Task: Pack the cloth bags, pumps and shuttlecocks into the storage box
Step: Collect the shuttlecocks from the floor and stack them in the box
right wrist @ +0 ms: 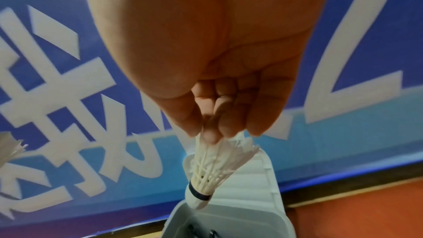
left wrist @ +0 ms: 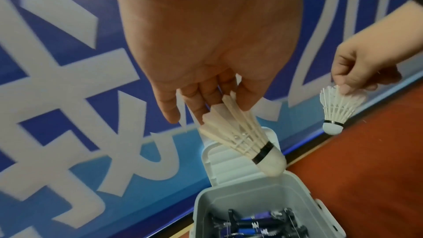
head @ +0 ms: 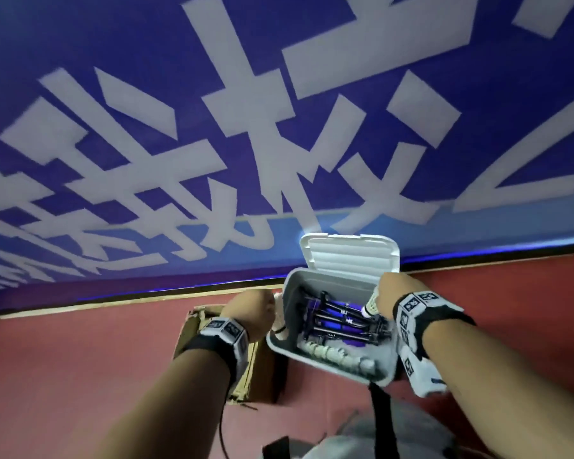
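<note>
An open grey storage box [head: 391,366] stands on the red floor with its white lid [head: 352,256] raised against the wall. Black and purple pumps [head: 342,323] lie inside, with several shuttlecocks [head: 332,354] along the near wall. My left hand [head: 252,309] pinches a white shuttlecock [left wrist: 242,137] by its feathers at the box's left rim, cork pointing down. My right hand [head: 388,293] pinches another shuttlecock [right wrist: 213,169] by its feathers over the box's right side. No cloth bags are visible.
A brown cardboard box [head: 212,356] sits on the floor left of the storage box, under my left wrist. A blue wall banner [head: 212,127] with large white characters rises right behind. A black strap [head: 381,422] and grey clothing are at the bottom.
</note>
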`<state>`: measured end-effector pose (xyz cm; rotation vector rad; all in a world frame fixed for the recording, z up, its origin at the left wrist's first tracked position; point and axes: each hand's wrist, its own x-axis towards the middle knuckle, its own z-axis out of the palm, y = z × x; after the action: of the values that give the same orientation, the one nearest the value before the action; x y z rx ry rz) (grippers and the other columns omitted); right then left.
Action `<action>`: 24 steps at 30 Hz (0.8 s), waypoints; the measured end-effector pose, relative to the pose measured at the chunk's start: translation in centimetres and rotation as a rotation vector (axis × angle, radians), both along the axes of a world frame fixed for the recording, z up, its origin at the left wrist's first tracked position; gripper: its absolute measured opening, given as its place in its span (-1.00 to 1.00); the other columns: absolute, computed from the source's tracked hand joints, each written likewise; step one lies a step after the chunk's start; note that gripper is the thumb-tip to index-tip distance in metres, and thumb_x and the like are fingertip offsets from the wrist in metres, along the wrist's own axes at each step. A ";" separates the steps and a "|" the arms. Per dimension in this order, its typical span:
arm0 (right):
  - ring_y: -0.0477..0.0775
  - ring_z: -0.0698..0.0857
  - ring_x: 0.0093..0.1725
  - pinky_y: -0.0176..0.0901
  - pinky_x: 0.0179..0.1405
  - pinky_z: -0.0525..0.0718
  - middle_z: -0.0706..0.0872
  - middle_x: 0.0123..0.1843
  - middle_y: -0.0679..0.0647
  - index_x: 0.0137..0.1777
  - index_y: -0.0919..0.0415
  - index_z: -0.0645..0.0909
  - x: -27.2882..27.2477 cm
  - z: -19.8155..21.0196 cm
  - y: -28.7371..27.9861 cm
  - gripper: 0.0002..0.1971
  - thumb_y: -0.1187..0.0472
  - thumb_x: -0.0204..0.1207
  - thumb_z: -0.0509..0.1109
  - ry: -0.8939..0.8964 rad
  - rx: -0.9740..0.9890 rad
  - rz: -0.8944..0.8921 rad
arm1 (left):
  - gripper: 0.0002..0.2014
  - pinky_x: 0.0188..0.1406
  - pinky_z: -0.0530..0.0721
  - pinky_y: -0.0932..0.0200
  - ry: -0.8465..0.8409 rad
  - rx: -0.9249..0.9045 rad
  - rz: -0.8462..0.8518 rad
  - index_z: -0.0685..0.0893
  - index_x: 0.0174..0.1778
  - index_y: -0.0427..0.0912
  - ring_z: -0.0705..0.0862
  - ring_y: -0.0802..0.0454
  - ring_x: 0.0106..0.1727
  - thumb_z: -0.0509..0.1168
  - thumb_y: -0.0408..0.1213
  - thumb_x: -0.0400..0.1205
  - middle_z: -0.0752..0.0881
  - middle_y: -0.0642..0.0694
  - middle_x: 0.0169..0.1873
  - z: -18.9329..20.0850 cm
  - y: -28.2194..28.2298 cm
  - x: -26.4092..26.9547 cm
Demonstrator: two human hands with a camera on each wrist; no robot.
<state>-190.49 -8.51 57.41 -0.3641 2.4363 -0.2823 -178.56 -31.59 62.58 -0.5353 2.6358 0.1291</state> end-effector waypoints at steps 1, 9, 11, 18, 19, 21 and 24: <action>0.19 0.75 0.01 -0.18 -0.04 0.68 0.77 0.09 0.14 0.11 0.14 0.73 -0.3 -1.1 0.4 -0.66 -0.01 0.39 0.48 -0.030 0.005 -0.030 | -0.85 -0.28 0.47 0.12 -0.028 0.014 -0.021 0.58 -0.20 -0.13 0.68 -0.22 -0.07 0.13 -0.24 0.61 0.74 -0.18 -0.11 -0.8 0.0 -0.9; 0.21 0.76 0.06 -0.12 -0.07 0.65 0.77 0.11 0.14 0.09 0.23 0.71 0.2 -11.6 2.6 -0.67 0.06 0.43 0.35 -0.245 0.135 -0.187 | -0.81 -0.13 0.55 0.13 -0.269 0.100 -0.217 0.67 -0.03 -0.06 0.72 -0.18 0.02 0.15 -0.17 0.63 0.77 -0.15 -0.01 -11.0 0.9 -7.2; 0.22 0.74 0.12 -0.12 0.02 0.62 0.75 0.14 0.17 0.14 0.26 0.70 0.5 -14.3 3.0 -0.68 0.13 0.50 0.28 -0.272 0.129 -0.223 | -0.84 -0.13 0.59 0.13 -0.326 0.137 -0.285 0.65 -0.08 -0.04 0.72 -0.18 -0.01 0.18 -0.12 0.58 0.77 -0.13 -0.05 -15.8 1.2 -9.4; 0.19 0.72 0.13 0.02 0.01 0.64 0.71 0.13 0.07 0.10 0.06 0.61 -0.5 -30.7 -0.3 -0.78 0.23 0.53 0.20 -0.294 0.165 -0.397 | -0.89 -0.12 0.64 0.15 -0.377 0.292 -0.390 0.70 -0.20 -0.02 0.73 -0.17 -0.02 0.26 -0.18 0.53 0.78 -0.11 -0.14 -38.8 1.8 -14.3; 0.18 0.73 0.11 0.01 -0.01 0.64 0.72 0.12 0.06 0.08 0.05 0.63 -0.9 -33.7 -1.5 -0.79 0.22 0.53 0.23 -0.311 0.189 -0.410 | -0.87 -0.09 0.62 0.12 -0.383 0.282 -0.413 0.74 -0.15 -0.04 0.72 -0.19 0.02 0.27 -0.19 0.54 0.78 -0.13 -0.08 -41.9 1.2 -14.2; 0.19 0.73 0.10 -0.01 -0.04 0.63 0.74 0.10 0.09 0.08 0.08 0.67 -1.3 -39.1 -4.0 -0.80 0.20 0.55 0.27 -0.334 0.238 -0.396 | -0.83 -0.04 0.61 0.08 -0.416 0.255 -0.456 0.76 -0.07 -0.07 0.71 -0.22 0.09 0.28 -0.23 0.52 0.77 -0.15 0.00 -47.3 -0.6 -13.6; 0.21 0.73 0.06 -0.06 -0.11 0.62 0.75 0.08 0.13 -0.03 0.17 0.67 -2.0 -46.5 -7.4 -0.87 0.24 0.54 0.29 -0.381 0.292 -0.337 | -0.78 0.02 0.63 0.03 -0.434 0.245 -0.509 0.77 0.00 -0.03 0.68 -0.21 0.13 0.29 -0.26 0.51 0.76 -0.12 0.02 -53.4 -3.8 -13.0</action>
<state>-192.45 -15.92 10.88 0.2143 2.1082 -0.1205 -191.57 -35.35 9.15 0.1804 2.2038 0.1527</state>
